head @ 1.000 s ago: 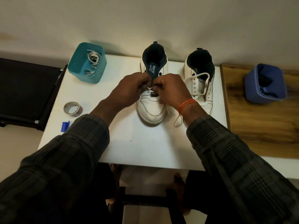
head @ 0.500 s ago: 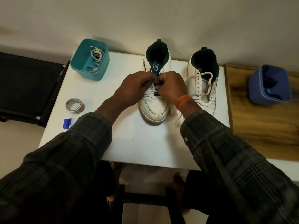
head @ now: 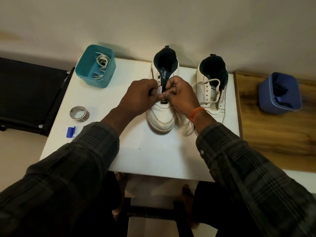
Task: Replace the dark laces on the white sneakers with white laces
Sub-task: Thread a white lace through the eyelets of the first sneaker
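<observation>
Two white sneakers stand on the white table, toes toward me. Over the lower eyelets of the left sneaker, my left hand and my right hand meet with curled fingers. They pinch a white lace there; the lace itself is mostly hidden under the fingers, and a loose length trails past the toe. The right sneaker carries a white lace looped loosely across its upper eyelets.
A teal bin with white laces sits at the table's back left. A blue bin holding dark laces stands on the wooden surface to the right. A tape roll and a small blue object lie at the left.
Both hands stay at the left sneaker's eyelets; the fingers have shifted slightly and the left hand has drawn a little apart from the right, showing more of the tongue.
</observation>
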